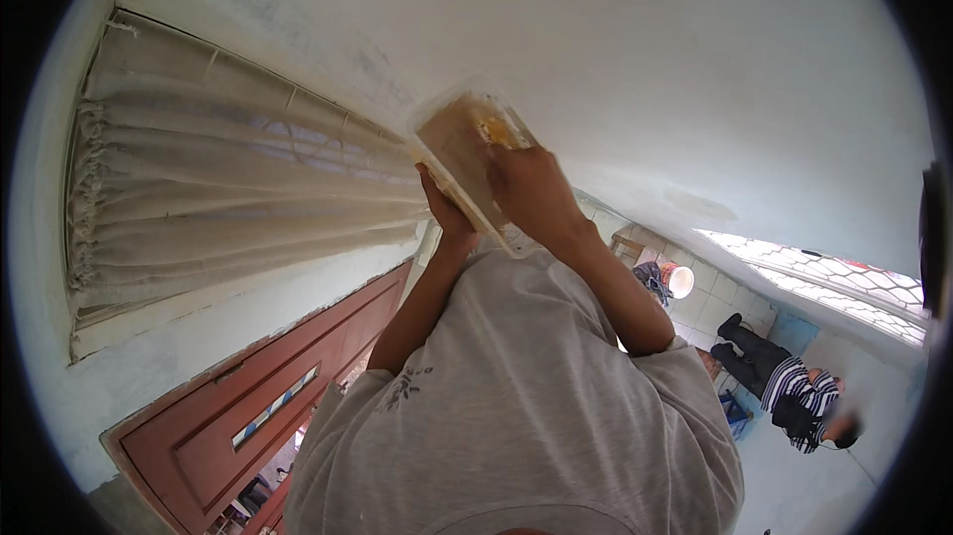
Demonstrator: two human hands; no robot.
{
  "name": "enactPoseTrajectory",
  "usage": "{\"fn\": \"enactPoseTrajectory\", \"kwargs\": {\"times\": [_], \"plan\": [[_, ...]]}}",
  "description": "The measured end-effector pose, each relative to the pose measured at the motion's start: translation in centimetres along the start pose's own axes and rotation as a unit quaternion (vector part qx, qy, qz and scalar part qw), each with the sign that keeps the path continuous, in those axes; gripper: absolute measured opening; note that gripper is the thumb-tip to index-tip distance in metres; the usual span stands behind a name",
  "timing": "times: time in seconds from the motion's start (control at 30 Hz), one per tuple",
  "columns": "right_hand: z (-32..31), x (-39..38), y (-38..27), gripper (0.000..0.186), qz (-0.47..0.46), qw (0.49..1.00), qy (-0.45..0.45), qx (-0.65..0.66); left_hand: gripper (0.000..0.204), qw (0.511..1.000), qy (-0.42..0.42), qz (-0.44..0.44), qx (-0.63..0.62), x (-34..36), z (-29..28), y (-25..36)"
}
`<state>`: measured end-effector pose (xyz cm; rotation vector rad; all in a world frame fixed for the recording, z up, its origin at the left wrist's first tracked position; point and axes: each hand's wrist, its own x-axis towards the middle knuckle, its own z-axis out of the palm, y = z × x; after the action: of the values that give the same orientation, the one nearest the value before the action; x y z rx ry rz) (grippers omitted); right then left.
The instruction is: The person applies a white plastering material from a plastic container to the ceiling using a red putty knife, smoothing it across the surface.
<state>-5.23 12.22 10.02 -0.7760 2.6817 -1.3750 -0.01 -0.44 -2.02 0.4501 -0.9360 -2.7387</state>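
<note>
I hold a shallow rectangular tray (452,133) in front of my chest; it is whitish at the rim, brownish inside and slightly blurred. My left hand (449,212) grips it from its left, lower side, with the thumb up along the edge. Over the tray, my right hand (531,193) is closed, fingers curled toward the inside. Just beyond its knuckles shows a yellowish smeared patch (499,130). Whatever the right fingers hold is hidden and blurred, so its kind does not show.
On the left is a curtained window (248,168), with a reddish-brown door (258,416) below it. A pale wall (695,68) fills the upper right. A whitish bucket (678,281) stands on the tiled floor at right. Farther right, a person in a striped top (794,383) is near a barred window (824,282).
</note>
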Motion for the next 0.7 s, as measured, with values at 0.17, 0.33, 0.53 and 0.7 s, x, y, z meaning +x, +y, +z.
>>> {"fn": "enactPoseTrajectory", "kwargs": {"times": [0.17, 0.33, 0.53, 0.7], "plan": [[-1.3, 0.5, -1.2, 0.016, 0.036, 0.998, -0.052, 0.004, 0.060, 0.998, 0.001, -0.006, -0.058, 0.1, -0.3, -0.2], [0.4, 0.3, -0.1, 0.013, -0.011, 0.998, -0.044, -0.040, 0.063, 1.000, 0.002, -0.002, -0.008, -0.2, 0.5, -0.5], [0.1, 0.3, 0.1, 0.013, 0.005, 0.999, -0.015, -0.045, 0.064, 0.999, -0.028, -0.031, -0.020, -0.2, -0.2, -0.7], [0.0, 0.0, -0.1, 0.014, -0.004, 1.000, -0.008, 0.017, 0.067, 0.999, -0.048, -0.021, -0.014, -0.3, -0.3, -1.0]]}}
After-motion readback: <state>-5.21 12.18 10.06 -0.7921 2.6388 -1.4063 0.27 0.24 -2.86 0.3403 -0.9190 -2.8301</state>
